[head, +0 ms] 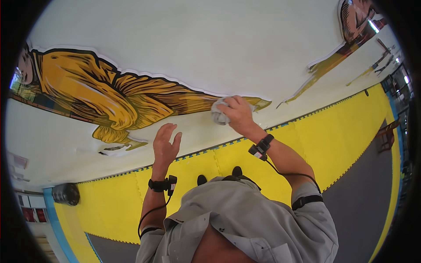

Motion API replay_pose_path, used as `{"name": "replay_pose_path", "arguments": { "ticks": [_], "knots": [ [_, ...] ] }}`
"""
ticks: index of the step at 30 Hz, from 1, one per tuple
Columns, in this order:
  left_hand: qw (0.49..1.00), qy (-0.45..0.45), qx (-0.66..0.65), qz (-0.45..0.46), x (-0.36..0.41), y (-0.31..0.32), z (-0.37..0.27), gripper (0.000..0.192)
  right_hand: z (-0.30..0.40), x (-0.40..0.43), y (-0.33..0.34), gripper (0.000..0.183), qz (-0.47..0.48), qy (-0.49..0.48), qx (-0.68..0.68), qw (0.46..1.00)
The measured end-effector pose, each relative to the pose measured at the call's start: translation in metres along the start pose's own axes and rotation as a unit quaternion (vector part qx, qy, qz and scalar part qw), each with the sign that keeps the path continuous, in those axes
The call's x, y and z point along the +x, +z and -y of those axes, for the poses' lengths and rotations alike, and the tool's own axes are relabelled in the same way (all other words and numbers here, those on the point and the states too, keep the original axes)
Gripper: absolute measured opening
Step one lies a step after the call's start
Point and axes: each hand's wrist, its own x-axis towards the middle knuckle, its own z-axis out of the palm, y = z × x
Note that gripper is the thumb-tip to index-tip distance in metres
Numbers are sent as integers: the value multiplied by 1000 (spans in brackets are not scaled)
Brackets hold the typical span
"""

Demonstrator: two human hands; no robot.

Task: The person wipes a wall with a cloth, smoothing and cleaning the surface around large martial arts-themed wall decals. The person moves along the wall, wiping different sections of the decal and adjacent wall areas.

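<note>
My right hand (239, 115) grips a bunched grey cloth (219, 113). It presses the cloth on the lower part of a wall cutout of a figure in an orange-yellow robe (131, 95), near the figure's foot. My left hand (165, 144) is raised in front of the white wall (197, 39), below the robe, with its thumb and fingers apart and nothing in it. Each wrist wears a black strap with a small cabled device. Part of the cloth is hidden by my right fingers.
Yellow interlocking foam mats (315, 138) cover the floor along the wall, with grey mats (358, 194) beyond them. A black cylindrical object (66, 194) lies by the wall at left. A dark red wooden chair (387, 136) stands at right. Another wall figure (355, 23) is at upper right.
</note>
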Motion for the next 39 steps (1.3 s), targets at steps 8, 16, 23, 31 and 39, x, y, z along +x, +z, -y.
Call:
{"name": "replay_pose_path", "arguments": {
  "ticks": [8, 16, 23, 31, 39],
  "knots": [
    [998, 7, -5, 69, -8, 10, 1, 30, -58, -72, 1, 50, -1, 213, -51, 976],
    [992, -4, -25, 126, -12, 15, -5, 29, -156, -141, 28, 31, -175, 618, 117, 758],
    [989, -15, -24, 144, -18, 22, -4, 30, -110, -103, 32, 21, -250, 631, 324, 659],
    [989, 4, -36, 146, -14, 27, -7, 31, -22, -40, 26, 25, -186, 593, 343, 704],
    [990, 5, -66, 121, -1, 25, -32, 39, 22, -5, 39, 26, -104, 591, 440, 668]
  ]
}}
